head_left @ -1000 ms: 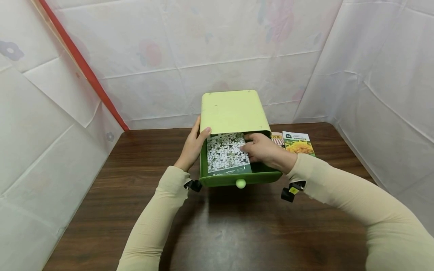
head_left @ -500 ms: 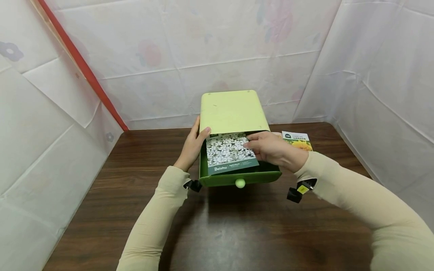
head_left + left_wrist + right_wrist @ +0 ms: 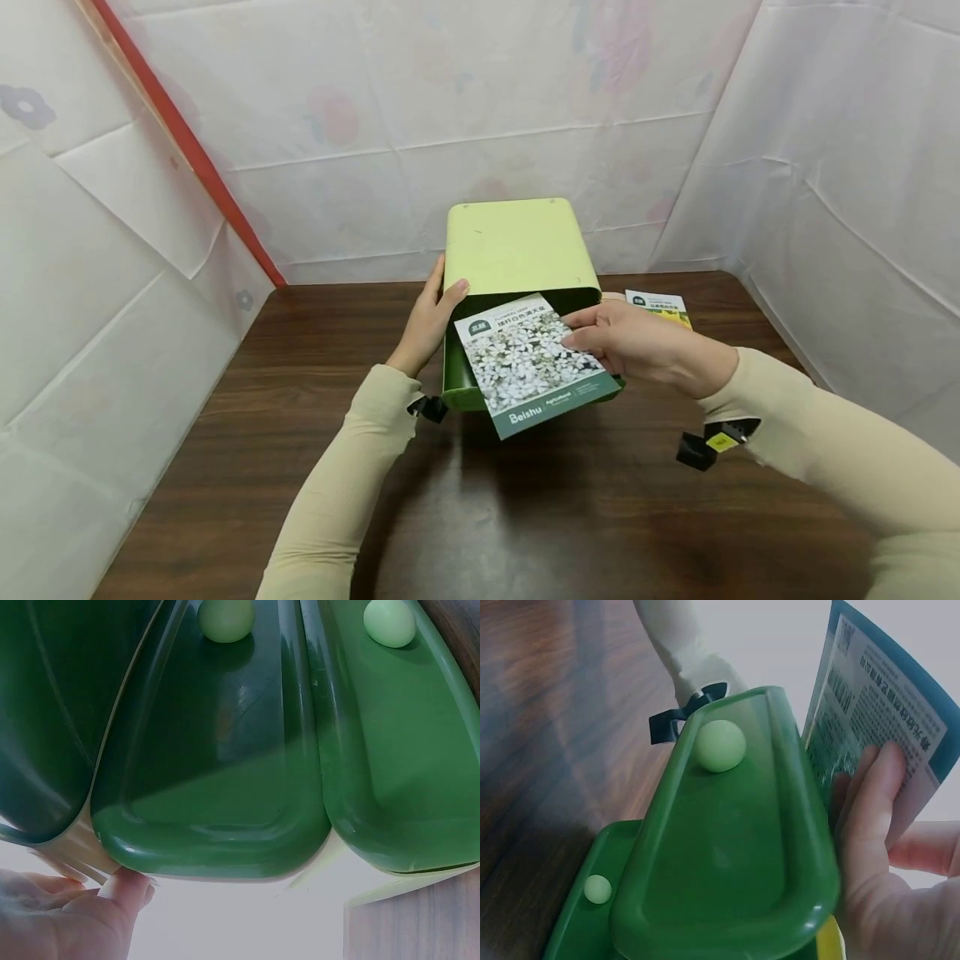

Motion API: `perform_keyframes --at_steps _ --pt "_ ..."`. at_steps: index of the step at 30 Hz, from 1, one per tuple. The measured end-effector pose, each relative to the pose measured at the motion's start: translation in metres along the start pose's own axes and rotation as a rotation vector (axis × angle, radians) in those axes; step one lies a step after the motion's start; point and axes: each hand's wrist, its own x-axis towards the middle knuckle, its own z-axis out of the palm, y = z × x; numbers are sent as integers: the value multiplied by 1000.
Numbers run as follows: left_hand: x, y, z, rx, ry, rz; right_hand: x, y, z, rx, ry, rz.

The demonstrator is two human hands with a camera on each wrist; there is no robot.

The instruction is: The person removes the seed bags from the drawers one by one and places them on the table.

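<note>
A light-green desktop drawer box (image 3: pixel 517 242) stands on the table with its green top drawer (image 3: pixel 457 396) pulled out. My left hand (image 3: pixel 429 321) rests along its left side, fingers fairly straight, thumb over the top front edge. Between thumb and fingers my right hand (image 3: pixel 637 342) pinches a seed packet (image 3: pixel 528 362) by its right edge. White flowers and "Beishu" show on its front; it tilts above the drawer, its lower corner past the drawer front. The packet's printed back (image 3: pixel 877 697) shows in the right wrist view. The packet hides most of the drawer's inside.
Right of the box lies a yellow-flower packet (image 3: pixel 660 304), partly behind my right hand, with a sliver of another packet (image 3: pixel 613 296) beside it. Lower drawers (image 3: pixel 409 742) with round knobs appear in the left wrist view. White sheeting (image 3: pixel 480 100) walls the dark wooden table (image 3: pixel 300 417).
My right hand has lifted the white-flower seed packet up from inside the drawer and drawn it forward and right, turning it at an angle. The left hand has stayed in place.
</note>
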Motion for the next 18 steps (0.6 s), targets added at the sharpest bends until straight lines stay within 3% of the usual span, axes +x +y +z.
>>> perform_keyframes --at_steps 4,12,14,18 --pt "-1 0 1 -11 -1 0 -12 -2 -1 15 -12 -6" --pt "-1 -2 -1 -3 1 -8 -29 -12 -11 173 16 -82" --pt "-1 -1 -1 -2 1 -14 -32 -13 -19 190 47 -98" --pt "-1 0 -2 7 -1 -19 -35 -12 -38 195 186 -111"
